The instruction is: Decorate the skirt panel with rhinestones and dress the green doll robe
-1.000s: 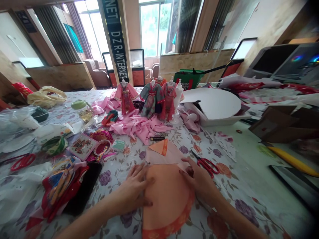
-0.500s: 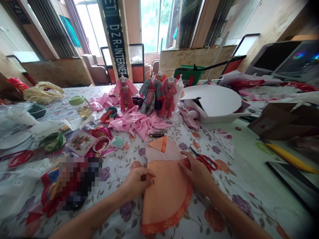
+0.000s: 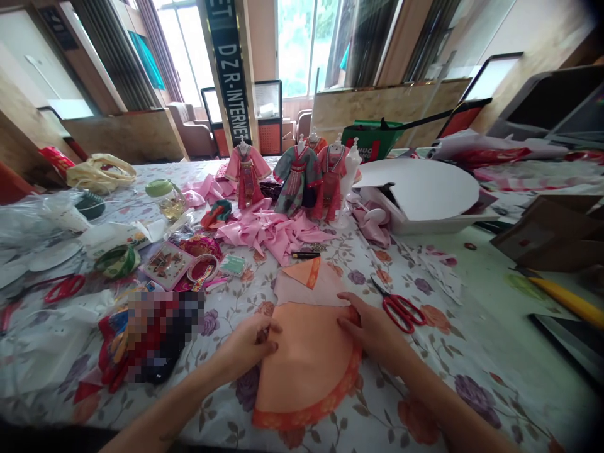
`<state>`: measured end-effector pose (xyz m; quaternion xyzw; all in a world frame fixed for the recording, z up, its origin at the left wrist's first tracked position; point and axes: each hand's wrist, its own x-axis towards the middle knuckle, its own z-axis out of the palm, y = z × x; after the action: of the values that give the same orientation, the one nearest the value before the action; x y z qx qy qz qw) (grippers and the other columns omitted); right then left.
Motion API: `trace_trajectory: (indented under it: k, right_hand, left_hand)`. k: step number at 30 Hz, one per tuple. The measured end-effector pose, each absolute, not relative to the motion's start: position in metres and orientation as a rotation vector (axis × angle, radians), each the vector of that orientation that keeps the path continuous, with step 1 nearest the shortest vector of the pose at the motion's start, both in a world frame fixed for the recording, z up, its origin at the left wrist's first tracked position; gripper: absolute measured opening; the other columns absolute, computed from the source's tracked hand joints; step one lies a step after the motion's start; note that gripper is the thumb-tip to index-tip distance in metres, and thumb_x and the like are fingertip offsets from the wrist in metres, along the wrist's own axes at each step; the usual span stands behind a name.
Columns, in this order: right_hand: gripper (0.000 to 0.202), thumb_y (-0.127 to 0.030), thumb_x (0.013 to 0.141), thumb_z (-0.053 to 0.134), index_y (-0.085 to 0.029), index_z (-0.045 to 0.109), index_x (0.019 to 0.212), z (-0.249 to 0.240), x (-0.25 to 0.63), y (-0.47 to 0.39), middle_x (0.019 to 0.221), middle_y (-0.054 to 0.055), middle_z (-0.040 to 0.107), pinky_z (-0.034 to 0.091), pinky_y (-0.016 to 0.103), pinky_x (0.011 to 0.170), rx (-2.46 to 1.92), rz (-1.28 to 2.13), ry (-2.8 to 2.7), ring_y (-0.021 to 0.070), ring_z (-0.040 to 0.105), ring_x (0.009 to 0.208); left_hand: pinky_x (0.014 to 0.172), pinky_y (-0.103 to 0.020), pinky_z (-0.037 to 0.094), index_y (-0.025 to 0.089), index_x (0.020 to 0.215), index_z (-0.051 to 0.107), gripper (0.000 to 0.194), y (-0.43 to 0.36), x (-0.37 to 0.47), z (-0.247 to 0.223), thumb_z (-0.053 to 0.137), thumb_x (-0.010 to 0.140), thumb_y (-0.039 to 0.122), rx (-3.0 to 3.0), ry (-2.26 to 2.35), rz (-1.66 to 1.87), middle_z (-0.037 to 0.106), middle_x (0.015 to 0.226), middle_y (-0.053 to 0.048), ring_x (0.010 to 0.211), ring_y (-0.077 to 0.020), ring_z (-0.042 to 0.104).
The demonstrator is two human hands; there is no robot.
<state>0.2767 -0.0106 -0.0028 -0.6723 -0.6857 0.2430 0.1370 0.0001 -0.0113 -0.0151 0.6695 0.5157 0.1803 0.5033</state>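
Observation:
A fan-shaped piece of orange fabric [image 3: 306, 358] with a darker patterned border lies in front of me on the flowered tablecloth. My left hand [image 3: 250, 340] has its fingers curled in at the fabric's left edge. On the opposite edge, my right hand [image 3: 365, 324] grips the upper corner, thumb on top and the other fingers partly hidden. A pale, thin cloth [image 3: 309, 294] extends beyond the top of the orange piece, and a small orange triangle [image 3: 304, 272] with a patterned strip rests on it. Red-handled scissors [image 3: 401, 311] lie just right of my right hand.
Small dress forms in robes [image 3: 297, 179] stand at the back, behind crumpled pink fabric [image 3: 278, 233]. To the left are a lidded jug [image 3: 165, 200], a green bowl [image 3: 117, 261] and other red-handled scissors [image 3: 66, 288]. A white round board [image 3: 419, 189] sits at the right.
The lower part of the orange fabric has swung left, along with my left hand. My right hand stays at the right edge. The whole view has shifted slightly.

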Motion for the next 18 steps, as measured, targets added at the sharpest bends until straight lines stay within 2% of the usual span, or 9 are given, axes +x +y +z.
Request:
trace_trajectory:
  k: [4, 7, 10, 14, 18]
  right_hand:
    - [0.043, -0.025, 0.081, 0.047, -0.014, 0.055, 0.122, 0.000, 0.279, -0.006, 0.104, 0.013, 0.067, 0.046, 0.036, 0.075, -1.998, 0.530, -2.086, 0.0286, 0.063, 0.096]
    - [0.038, -0.021, 0.085, 0.044, -0.011, 0.057, 0.119, 0.003, 0.278, -0.002, 0.108, 0.017, 0.064, 0.048, 0.038, 0.071, -2.048, 0.247, -2.136, 0.0308, 0.063, 0.094]
    - [0.035, -0.019, 0.085, 0.047, -0.009, 0.058, 0.117, 0.005, 0.270, 0.001, 0.115, 0.019, 0.059, 0.049, 0.039, 0.077, -1.885, 0.077, -2.171, 0.0312, 0.060, 0.100]
    - [0.031, -0.017, 0.083, 0.050, -0.013, 0.060, 0.112, 0.004, 0.254, 0.000, 0.116, 0.016, 0.059, 0.050, 0.038, 0.083, -1.531, 0.233, -2.273, 0.0275, 0.059, 0.103]
    - [0.028, -0.017, 0.083, 0.046, -0.014, 0.063, 0.105, -0.004, 0.245, -0.001, 0.116, 0.017, 0.058, 0.050, 0.040, 0.082, -1.401, 0.356, -2.258, 0.0279, 0.058, 0.103]
  left_hand:
    - [0.054, -0.022, 0.031, 0.015, 0.102, 0.058, 0.029, -0.015, -0.002, -0.012, 0.054, 0.074, 0.018, 1.671, 1.260, 0.447, 0.043, 0.065, 0.005, 0.058, -0.0110, 0.042]
    - [0.056, -0.022, 0.033, 0.016, 0.100, 0.059, 0.029, -0.013, 0.001, -0.007, 0.052, 0.072, 0.014, 1.789, 1.263, 0.436, 0.046, 0.069, 0.004, 0.060, -0.0112, 0.044]
    - [0.057, -0.022, 0.036, 0.018, 0.100, 0.059, 0.030, -0.009, 0.003, -0.002, 0.053, 0.071, 0.013, 1.891, 1.249, 0.409, 0.052, 0.075, 0.002, 0.062, -0.0117, 0.047]
    - [0.071, -0.028, 0.044, 0.021, 0.112, 0.055, 0.033, -0.012, -0.006, 0.005, 0.053, 0.079, 0.021, 2.032, 1.378, 0.464, 0.060, 0.099, -0.005, 0.078, -0.0174, 0.058]
    - [0.085, -0.037, 0.044, 0.017, 0.118, 0.053, 0.034, -0.012, -0.038, 0.009, 0.047, 0.087, 0.031, 2.280, 1.737, 0.444, 0.058, 0.116, -0.012, 0.104, -0.0271, 0.056]
